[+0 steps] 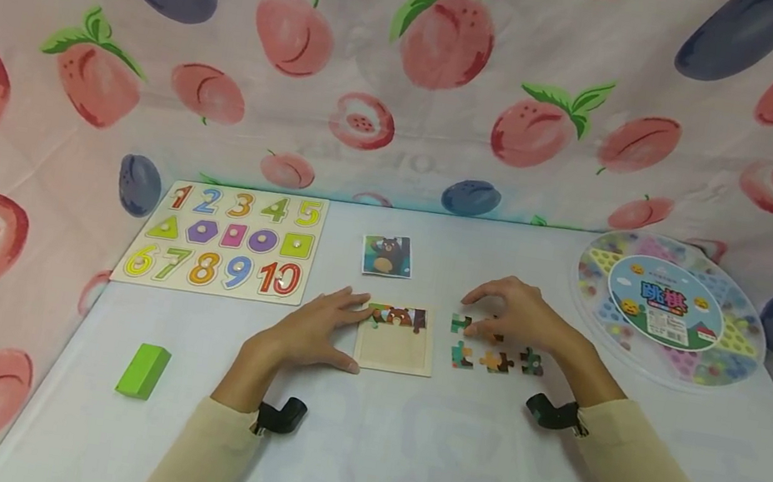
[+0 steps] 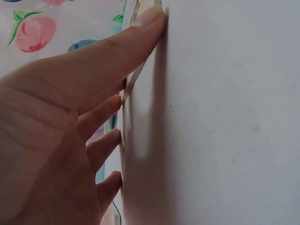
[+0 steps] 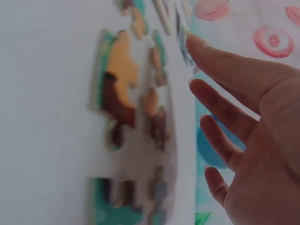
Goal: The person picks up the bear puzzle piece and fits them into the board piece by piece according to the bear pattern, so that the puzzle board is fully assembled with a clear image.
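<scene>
A square wooden puzzle tray (image 1: 393, 353) lies at the table's middle, a row of bear puzzle pieces (image 1: 399, 318) fitted along its top. My left hand (image 1: 309, 330) rests at its left side, thumb by the lower corner and fingers spread toward the upper edge. In the left wrist view the thumb (image 2: 117, 47) touches the tray's rim. Loose jigsaw pieces (image 1: 463, 356) lie in two rows right of the tray. Over the back row hovers my right hand (image 1: 528, 318), fingers bent and apart, partly hiding pieces. The right wrist view shows nothing between its fingers (image 3: 222, 101).
Behind the tray lies a bear picture card (image 1: 387, 256). A number and shape board (image 1: 223, 240) is at back left, a green block (image 1: 143, 371) at front left. A round Chinese checkers set (image 1: 671, 311) sits at back right. Fruit-patterned cloth (image 1: 434, 131) hangs behind.
</scene>
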`<move>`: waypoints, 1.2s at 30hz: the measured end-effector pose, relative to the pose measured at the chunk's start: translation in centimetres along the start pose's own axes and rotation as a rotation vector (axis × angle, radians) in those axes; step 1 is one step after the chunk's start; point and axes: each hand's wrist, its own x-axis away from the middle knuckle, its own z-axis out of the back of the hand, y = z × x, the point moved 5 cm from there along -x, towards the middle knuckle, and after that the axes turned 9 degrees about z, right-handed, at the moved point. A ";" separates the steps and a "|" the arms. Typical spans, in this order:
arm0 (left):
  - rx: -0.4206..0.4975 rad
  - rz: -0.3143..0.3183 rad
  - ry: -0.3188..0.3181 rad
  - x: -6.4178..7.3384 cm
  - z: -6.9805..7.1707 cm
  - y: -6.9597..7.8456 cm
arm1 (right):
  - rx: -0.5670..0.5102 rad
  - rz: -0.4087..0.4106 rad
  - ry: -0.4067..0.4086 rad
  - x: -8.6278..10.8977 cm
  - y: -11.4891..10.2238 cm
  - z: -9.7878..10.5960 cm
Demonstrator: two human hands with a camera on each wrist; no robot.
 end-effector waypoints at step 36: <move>0.032 -0.013 0.027 -0.1 -0.2 -0.2 | -0.083 0.048 0.035 0.6 0.1 -1.5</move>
